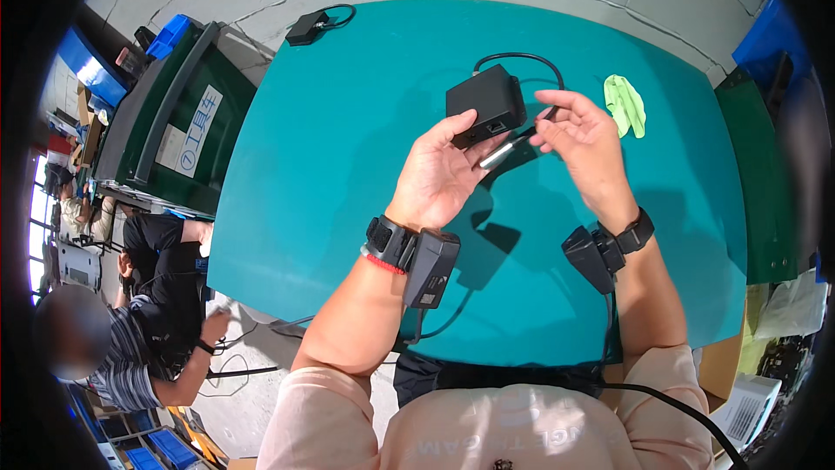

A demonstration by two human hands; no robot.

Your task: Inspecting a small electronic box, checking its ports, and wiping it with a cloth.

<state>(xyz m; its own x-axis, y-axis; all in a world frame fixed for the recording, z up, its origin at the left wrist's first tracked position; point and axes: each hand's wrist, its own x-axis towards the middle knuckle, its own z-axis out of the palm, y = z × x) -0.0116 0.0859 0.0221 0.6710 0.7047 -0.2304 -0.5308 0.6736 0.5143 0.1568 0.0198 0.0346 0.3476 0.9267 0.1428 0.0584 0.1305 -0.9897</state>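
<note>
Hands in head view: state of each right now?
Left hand: holding the black box, thumb on its edge.
Right hand: fingertips closed on the black cable.

On the teal counter [348,183], counted as one, two black boxes show: one box held [484,103], one box lying apart [306,29], each with one black cable. One silver-tipped connector [497,155]; one light green cloth [624,106]. Two bare hands [439,170] [581,135], two black wrist straps [390,242] [639,231], two black wrist units [432,268] [591,259], one red bracelet [383,263]. One striped-shirted co-worker [129,376] nearby.
</note>
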